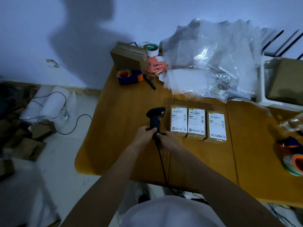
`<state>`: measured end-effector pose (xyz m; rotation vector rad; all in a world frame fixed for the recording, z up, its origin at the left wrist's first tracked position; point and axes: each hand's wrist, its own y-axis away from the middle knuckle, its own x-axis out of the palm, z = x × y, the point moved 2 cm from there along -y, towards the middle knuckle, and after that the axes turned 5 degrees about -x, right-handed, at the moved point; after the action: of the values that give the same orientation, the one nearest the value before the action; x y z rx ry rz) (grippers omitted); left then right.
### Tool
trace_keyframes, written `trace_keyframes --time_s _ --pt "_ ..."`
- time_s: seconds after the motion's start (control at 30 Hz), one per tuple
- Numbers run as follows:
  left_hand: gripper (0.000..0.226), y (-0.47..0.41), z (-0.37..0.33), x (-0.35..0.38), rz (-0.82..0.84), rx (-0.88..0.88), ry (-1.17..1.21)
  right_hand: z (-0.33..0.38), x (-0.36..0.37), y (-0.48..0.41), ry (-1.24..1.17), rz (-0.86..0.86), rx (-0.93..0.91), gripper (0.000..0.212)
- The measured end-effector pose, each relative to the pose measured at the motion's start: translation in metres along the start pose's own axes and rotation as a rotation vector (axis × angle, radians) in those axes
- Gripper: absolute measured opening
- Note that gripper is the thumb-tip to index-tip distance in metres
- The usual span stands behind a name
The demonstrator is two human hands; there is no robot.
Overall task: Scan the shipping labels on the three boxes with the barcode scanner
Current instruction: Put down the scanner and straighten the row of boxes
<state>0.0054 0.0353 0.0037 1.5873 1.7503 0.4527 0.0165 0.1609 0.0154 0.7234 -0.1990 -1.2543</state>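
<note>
Three small brown boxes lie side by side on the wooden table (pixel 131 145), each with a white shipping label facing up: the left box (pixel 178 119), the middle box (pixel 196 122) and the right box (pixel 216 125). Just left of them is a black barcode scanner (pixel 155 117), its head pointing away from me. My left hand (pixel 145 132) grips the scanner's handle from the left. My right hand (pixel 167 139) holds the handle's base where the black cable (pixel 162 163) leaves it and runs down off the table's front edge.
A heap of bubble-wrap bags (pixel 211 61) fills the back of the table. At the back left stand a cardboard box (pixel 128 57), tape rolls (pixel 152 49), a blue-orange tape dispenser (pixel 129 77) and a black pen (pixel 150 81). Another dispenser (pixel 291 154) sits at the right edge. Cartons litter the floor.
</note>
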Motion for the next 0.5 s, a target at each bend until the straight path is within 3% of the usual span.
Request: trace_keyframes --time_s 0.23,0.5 --pt "0.043 -0.028 0.006 -0.004 0.045 -0.035 -0.035 -0.001 0.001 -0.02 0.088 0.039 0.022 0.02" --pt "0.051 -0.054 0.005 -0.007 0.037 -0.093 0.012 0.007 0.01 -0.042 0.126 0.078 0.047 0.028"
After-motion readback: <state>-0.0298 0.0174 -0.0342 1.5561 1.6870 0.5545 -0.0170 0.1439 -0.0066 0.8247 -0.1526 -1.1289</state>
